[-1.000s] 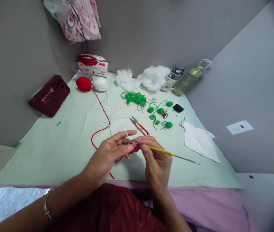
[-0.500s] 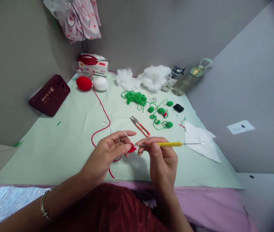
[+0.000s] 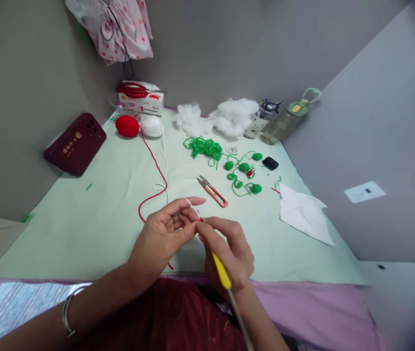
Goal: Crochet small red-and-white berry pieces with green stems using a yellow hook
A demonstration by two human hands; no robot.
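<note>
My left hand (image 3: 165, 236) pinches a small red crocheted piece (image 3: 200, 220), mostly hidden by fingertips, with white yarn looped over the raised index finger. Against it, my right hand (image 3: 229, 251) grips the yellow-handled crochet hook (image 3: 222, 273), its handle slanting down toward me and its tip hidden at the piece. Red yarn (image 3: 152, 196) runs from a red ball (image 3: 127, 126) toward my left hand; a white ball (image 3: 151, 126) sits beside it. Orange snips (image 3: 212, 191) lie just beyond my hands.
Green yarn (image 3: 203, 149) and several small green crocheted pieces (image 3: 244, 167) lie beyond the snips. White stuffing (image 3: 232, 117), a pen cup (image 3: 258, 123) and a bottle (image 3: 284, 122) stand at the back. White paper (image 3: 304, 212) is right; a maroon phone (image 3: 76, 145) leans left.
My right hand has turned and moved left against my left fingertips. The hook's handle has swung from pointing right to pointing down toward me, and the red piece is now mostly covered.
</note>
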